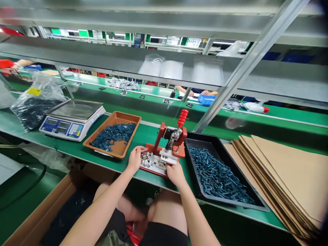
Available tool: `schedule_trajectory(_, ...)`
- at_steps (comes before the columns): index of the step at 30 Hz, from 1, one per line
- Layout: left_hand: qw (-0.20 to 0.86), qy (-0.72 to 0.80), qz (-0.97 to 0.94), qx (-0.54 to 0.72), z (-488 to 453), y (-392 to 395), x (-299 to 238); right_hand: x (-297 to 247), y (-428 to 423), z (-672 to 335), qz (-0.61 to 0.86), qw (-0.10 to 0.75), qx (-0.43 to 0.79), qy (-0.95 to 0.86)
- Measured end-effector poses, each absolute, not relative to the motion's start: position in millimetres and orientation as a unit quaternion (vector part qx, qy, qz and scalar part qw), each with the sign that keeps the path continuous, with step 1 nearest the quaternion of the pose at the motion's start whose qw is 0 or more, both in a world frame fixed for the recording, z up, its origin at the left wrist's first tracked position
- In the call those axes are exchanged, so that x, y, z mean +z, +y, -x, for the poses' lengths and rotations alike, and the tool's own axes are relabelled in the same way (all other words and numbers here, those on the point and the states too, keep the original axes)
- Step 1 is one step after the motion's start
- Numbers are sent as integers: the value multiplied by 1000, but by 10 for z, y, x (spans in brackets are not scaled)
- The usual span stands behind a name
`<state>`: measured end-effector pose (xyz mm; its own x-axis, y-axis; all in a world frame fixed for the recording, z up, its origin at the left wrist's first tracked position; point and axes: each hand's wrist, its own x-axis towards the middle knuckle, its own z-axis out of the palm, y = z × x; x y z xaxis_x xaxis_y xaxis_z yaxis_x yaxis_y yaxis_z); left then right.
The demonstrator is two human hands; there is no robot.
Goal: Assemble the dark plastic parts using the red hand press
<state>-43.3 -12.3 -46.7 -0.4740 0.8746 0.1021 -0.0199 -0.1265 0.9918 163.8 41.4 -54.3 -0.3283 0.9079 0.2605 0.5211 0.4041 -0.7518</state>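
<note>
A small hand-lever press [166, 155] with a red frame and an upright red handle [182, 118] stands at the bench's front edge. My left hand [135, 159] is at the left end of its metal base, fingers bent together near the small metal blocks. Close under the pressing head, my right hand [175, 173] has its fingers closed at the front of the fixture. Whatever either hand pinches is too small or hidden. Dark blue-green small parts fill part of an orange-brown tray [129, 147] on the left. Similar slim parts lie in a black tray [210, 139] on the right.
A counting scale [74, 116] and a plastic bag of dark parts [37, 107] stand at left. Cardboard sheets [294, 170] are stacked at right. A metal post [235, 79] and shelf rise behind. An open carton [39, 219] sits below. Other people's hands work across the bench.
</note>
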Motion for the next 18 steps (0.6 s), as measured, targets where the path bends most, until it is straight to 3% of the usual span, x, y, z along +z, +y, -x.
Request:
schedule_trajectory(6, 280, 598, -406, 631, 409, -115, -442, -449, 393, -1605, 506, 302, 291, -754)
schedule_trajectory(13, 182, 644, -381, 639, 231, -775, -632, -460, -262, -1668, 471, 450, 194, -733)
schedule_trajectory(15, 252, 637, -374, 625, 75, -1168, -746, -545, -623, -1621, 440, 466, 223, -734)
schedule_trajectory(18, 454, 580, -360, 573, -140, -1652, -878, -655, -1117, -1456, 371, 403, 316, -775)
